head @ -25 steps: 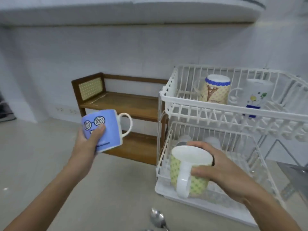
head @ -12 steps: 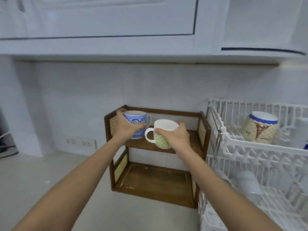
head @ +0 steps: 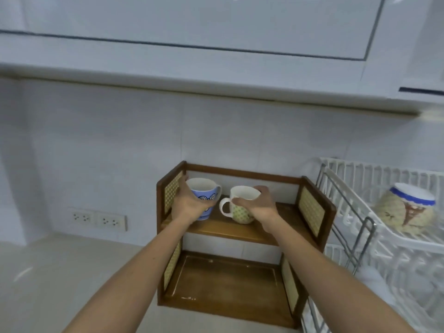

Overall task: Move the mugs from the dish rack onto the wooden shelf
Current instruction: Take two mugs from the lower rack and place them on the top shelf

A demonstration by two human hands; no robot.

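Note:
A blue mug [head: 206, 193] with spiral eyes stands upright at the left end of the wooden shelf's [head: 242, 230] upper board, and my left hand [head: 191, 205] is wrapped around its front. Beside it, a green-dotted white mug [head: 241, 207] rests on the same board, handle pointing left, with my right hand [head: 258, 205] gripping its right side and rim. In the white dish rack [head: 394, 239] at the right, a cream mug with a blue rim [head: 408, 207] lies on the top tier.
The shelf's lower board [head: 228, 282] is bare wood. Wall sockets [head: 98, 218] sit left of the shelf above the pale counter [head: 60, 272]. White cabinets [head: 216, 44] hang overhead. The rack stands close against the shelf's right side.
Both hands carried the mugs from near the rack up to the shelf's upper board; the mugs now sit upright on it, still held. The view has swung left and up.

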